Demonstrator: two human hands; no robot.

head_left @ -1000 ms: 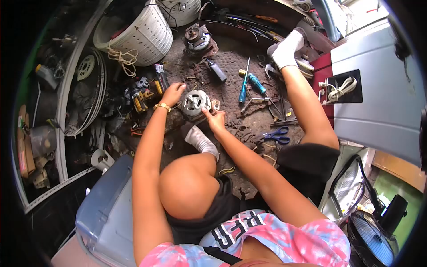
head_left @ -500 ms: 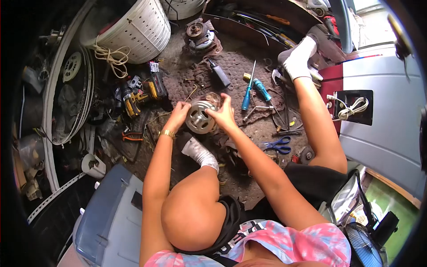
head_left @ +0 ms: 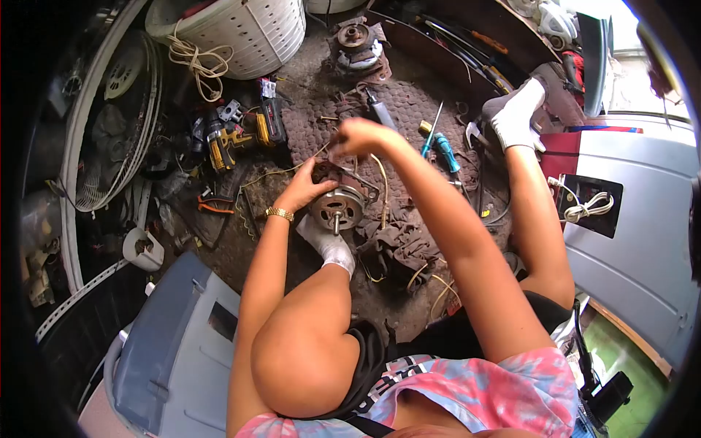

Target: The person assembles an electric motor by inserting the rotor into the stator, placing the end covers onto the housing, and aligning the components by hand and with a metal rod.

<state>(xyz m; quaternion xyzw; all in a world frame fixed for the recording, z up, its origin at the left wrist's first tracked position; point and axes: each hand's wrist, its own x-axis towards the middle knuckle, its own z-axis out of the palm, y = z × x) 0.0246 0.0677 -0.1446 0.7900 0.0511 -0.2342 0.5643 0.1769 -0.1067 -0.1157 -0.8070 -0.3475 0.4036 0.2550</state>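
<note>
A round metal electric motor (head_left: 341, 208) with slotted end cover is tilted so its shaft points toward me, beside my socked foot. My left hand (head_left: 301, 191) grips its left side, thumb across the top and fingers around the back. Just above the motor is my right hand (head_left: 356, 139), fingers curled together; what they pinch, if anything, is hidden. A thin yellowish wire (head_left: 281, 172) runs up toward those fingers. To the motor's right a pale cord (head_left: 384, 191) hangs down over a dark rag (head_left: 405, 244).
A yellow cordless drill (head_left: 221, 146) and orange-handled pliers (head_left: 215, 204) lie left. Beyond the hands are a dark bottle (head_left: 379, 109), a teal screwdriver (head_left: 446, 152) and another motor part (head_left: 355, 47). A perforated white tub (head_left: 266, 36) stands behind; a grey panel (head_left: 642, 197) is at right.
The motor has turned so its shaft faces me. My right hand has left the motor's face and moved up behind it, fingers closing. My left hand stays on its side.
</note>
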